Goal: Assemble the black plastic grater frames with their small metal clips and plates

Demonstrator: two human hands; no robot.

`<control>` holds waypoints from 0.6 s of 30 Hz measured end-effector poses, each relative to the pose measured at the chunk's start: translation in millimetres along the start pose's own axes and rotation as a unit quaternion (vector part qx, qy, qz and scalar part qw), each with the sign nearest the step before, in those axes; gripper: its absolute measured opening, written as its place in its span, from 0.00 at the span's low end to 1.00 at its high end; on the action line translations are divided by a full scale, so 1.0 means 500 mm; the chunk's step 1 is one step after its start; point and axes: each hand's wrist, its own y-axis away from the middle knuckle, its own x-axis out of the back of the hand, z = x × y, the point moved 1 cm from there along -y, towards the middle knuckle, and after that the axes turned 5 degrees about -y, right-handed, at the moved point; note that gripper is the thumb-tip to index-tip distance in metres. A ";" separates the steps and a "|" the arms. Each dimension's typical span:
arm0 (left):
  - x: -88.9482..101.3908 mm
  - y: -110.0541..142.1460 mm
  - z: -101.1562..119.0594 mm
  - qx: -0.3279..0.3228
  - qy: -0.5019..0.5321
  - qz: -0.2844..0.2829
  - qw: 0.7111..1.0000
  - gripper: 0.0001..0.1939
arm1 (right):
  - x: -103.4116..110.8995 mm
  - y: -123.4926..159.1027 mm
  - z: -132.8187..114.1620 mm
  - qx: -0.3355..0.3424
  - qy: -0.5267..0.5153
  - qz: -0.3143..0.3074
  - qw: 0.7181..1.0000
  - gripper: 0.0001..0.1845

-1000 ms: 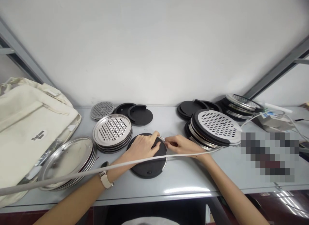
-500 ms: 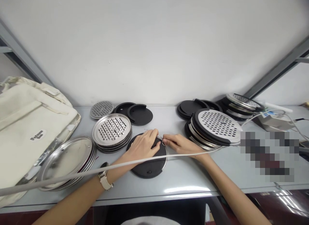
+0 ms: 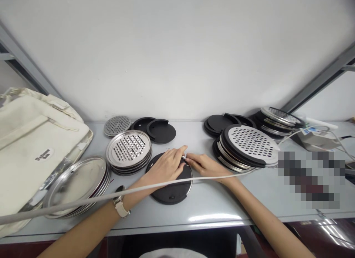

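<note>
The grey counter (image 3: 216, 202) carries the work I'm watching remotely. On its right, a stack of black-rimmed plates (image 3: 251, 143) looks finished to me; on its left, rimless grater plates (image 3: 129, 149) seem left to do. The black disc (image 3: 172, 193) lies flat between them, partly under my left grip (image 3: 168, 163), whose hold I cannot tell. My right grip (image 3: 205, 165) pinches a small metal ring (image 3: 186, 163) by the disc's far right edge; fitting it appears unfinished.

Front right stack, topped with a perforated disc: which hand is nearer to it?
Right. The right hand is just left of the stack, at a small metal piece; the left hand is farther left, over the frontmost black disc.
</note>
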 end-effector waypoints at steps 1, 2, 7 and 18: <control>0.001 0.000 0.001 -0.001 0.001 0.000 1.000 0.24 | -0.001 0.000 0.000 -0.003 0.002 0.000 1.000 0.16; 0.001 0.000 0.001 -0.001 0.004 -0.003 1.000 0.24 | -0.001 -0.001 -0.001 -0.005 0.005 0.001 1.000 0.16; 0.004 0.000 0.003 0.002 0.038 -0.019 0.999 0.24 | 0.001 0.002 -0.003 -0.012 0.017 -0.002 1.000 0.17; 0.001 0.001 -0.001 -0.003 0.065 -0.031 0.997 0.24 | -0.001 0.004 0.000 -0.015 0.002 -0.021 1.000 0.16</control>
